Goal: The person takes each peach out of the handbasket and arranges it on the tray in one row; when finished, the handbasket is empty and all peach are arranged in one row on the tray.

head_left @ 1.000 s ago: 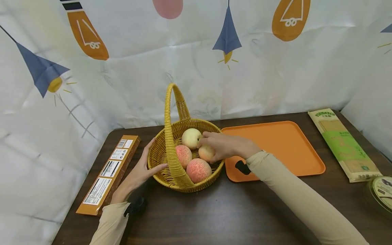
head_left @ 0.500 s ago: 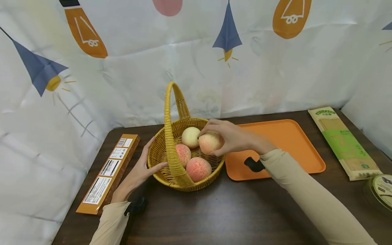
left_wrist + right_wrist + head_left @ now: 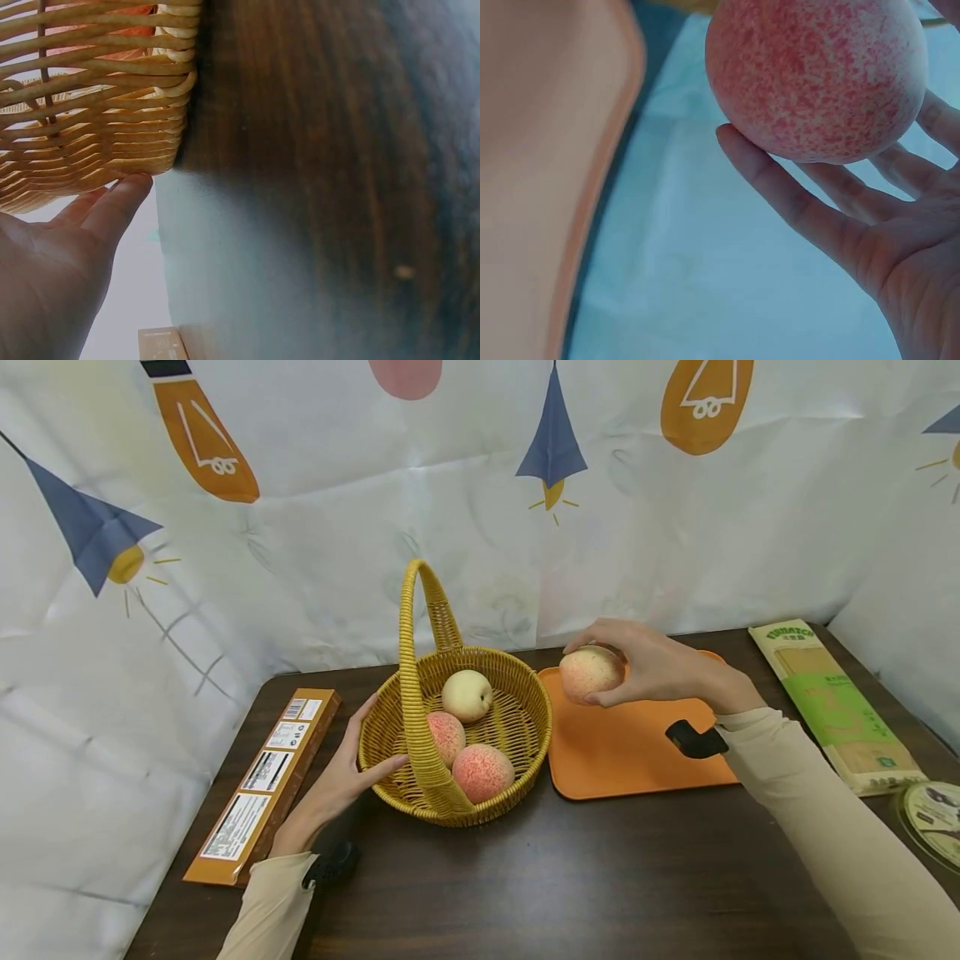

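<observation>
My right hand (image 3: 663, 664) holds a pale pink-blushed peach (image 3: 592, 673) above the left part of the orange tray (image 3: 600, 760). In the right wrist view the peach (image 3: 817, 75) shows red speckles, with fingers beneath and beside it. My left hand (image 3: 348, 772) grips the left side of a yellow wicker basket (image 3: 513, 797), its thumb across the rim near the handle. The left wrist view has its fingers (image 3: 116, 210) against the woven outer wall. Inside the basket lie a cream-coloured peach (image 3: 467, 696) and two redder peaches, one at the front (image 3: 483, 773) and one partly behind the handle (image 3: 446, 737).
A long orange box (image 3: 262, 785) with white labels lies left of the basket. At the right are a green-labelled packet (image 3: 840, 706) and a round tin (image 3: 933, 818). A printed cloth (image 3: 480, 527) hangs behind the dark wooden table (image 3: 525, 893).
My right hand has lifted the peach out of the basket and carried it right, over the tray. My left hand has stayed on the basket.
</observation>
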Available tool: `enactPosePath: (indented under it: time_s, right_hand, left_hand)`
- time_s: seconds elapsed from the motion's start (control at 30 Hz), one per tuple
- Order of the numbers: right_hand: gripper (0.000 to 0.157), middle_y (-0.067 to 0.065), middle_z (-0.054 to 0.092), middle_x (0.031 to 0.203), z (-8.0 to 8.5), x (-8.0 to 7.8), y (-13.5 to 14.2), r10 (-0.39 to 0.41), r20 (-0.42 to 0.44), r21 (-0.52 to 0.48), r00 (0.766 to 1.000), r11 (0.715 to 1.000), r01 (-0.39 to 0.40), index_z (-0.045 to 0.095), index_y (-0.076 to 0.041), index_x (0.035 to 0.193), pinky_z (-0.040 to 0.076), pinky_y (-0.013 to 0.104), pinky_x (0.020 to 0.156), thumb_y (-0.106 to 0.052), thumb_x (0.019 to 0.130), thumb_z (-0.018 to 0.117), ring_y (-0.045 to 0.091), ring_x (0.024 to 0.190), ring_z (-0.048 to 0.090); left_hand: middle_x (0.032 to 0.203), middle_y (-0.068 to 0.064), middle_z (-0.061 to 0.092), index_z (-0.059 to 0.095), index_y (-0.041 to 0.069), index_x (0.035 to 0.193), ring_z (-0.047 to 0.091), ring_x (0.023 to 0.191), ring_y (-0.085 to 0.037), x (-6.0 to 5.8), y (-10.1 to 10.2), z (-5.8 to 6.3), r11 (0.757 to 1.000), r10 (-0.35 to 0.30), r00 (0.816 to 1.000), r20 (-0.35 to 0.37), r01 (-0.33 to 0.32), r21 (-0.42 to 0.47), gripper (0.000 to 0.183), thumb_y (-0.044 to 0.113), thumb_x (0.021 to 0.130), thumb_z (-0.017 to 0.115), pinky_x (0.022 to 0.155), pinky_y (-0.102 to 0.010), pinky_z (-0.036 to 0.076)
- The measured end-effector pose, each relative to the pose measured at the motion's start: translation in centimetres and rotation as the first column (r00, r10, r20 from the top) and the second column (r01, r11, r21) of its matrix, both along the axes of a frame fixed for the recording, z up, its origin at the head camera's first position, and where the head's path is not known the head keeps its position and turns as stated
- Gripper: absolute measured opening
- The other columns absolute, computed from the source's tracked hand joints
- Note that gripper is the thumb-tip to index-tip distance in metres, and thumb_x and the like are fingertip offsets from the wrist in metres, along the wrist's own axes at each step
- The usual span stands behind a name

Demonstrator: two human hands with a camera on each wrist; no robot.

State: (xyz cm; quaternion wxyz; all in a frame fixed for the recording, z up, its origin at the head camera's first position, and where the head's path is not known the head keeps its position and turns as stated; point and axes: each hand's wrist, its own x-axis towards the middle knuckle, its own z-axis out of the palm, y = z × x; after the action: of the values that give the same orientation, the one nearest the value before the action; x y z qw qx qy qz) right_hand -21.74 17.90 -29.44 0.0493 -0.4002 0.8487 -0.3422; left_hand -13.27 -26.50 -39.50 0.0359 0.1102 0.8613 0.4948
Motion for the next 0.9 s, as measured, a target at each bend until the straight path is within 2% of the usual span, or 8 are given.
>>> enactPosePath:
  time_s: [0.23,0.4,0.53,0.77,0.9]
  right_hand:
    - [0.046,0.008,0.063,0.129,-2.5,-1.6,0.7,-0.037,0.089,0.135,0.995,0.990,0.024,0.067,-0.011,0.129,0.051,0.047,0.088,-0.017,0.087,0.084,0.028,0.111,0.056]
    - [0.046,0.011,0.063,0.130,-3.8,-2.0,0.5,-0.077,0.097,0.230,0.992,0.972,0.053,0.068,-0.008,0.130,0.050,0.048,0.088,-0.018,0.087,0.081,0.031,0.111,0.057]
    - [0.046,0.011,0.063,0.130,-4.5,-2.2,0.4,-0.101,0.104,0.268,0.989,0.961,0.070,0.068,-0.009,0.129,0.047,0.051,0.092,-0.015,0.085,0.078,0.034,0.115,0.054]
    - [0.047,0.014,0.062,0.127,-5.2,-2.5,-0.2,-0.114,0.061,0.228,0.992,0.969,0.097,0.065,-0.004,0.132,0.048,0.054,0.093,-0.019,0.090,0.080,0.035,0.113,0.055]
    - [0.049,0.014,0.059,0.129,-5.7,-2.5,-0.6,-0.138,0.061,0.189,0.989,0.974,0.124,0.064,-0.006,0.134,0.046,0.057,0.096,-0.025,0.092,0.082,0.037,0.116,0.053]
  left_hand:
    - [0.174,-0.016,0.004,0.005,0.023,0.170,0.012,0.156,-0.046,0.1,0.0,0.0,1.000,0.003,1.000,-0.006,-0.003,-0.005,0.102,0.026,0.095,0.075,0.114,-0.077,0.015]
    - [0.174,-0.016,0.005,0.006,0.023,0.170,0.012,0.156,-0.046,0.2,0.0,0.0,1.000,0.002,1.000,-0.007,-0.002,-0.008,0.102,0.027,0.095,0.074,0.114,-0.077,0.015]
    - [0.173,-0.016,0.005,0.006,0.023,0.170,0.015,0.156,-0.047,0.1,0.1,-0.1,1.000,0.000,1.000,-0.003,0.000,-0.001,0.101,0.027,0.095,0.074,0.114,-0.076,0.016]
    - [0.173,-0.016,0.005,0.006,0.025,0.170,0.019,0.154,-0.047,0.2,0.1,-0.1,1.000,-0.004,1.000,-0.010,0.004,0.011,0.100,0.026,0.096,0.073,0.114,-0.074,0.020]
    - [0.173,-0.016,0.006,0.007,0.025,0.170,0.021,0.154,-0.046,0.1,0.1,-0.2,1.000,-0.008,1.000,-0.015,0.009,0.016,0.099,0.025,0.096,0.073,0.114,-0.073,0.021]
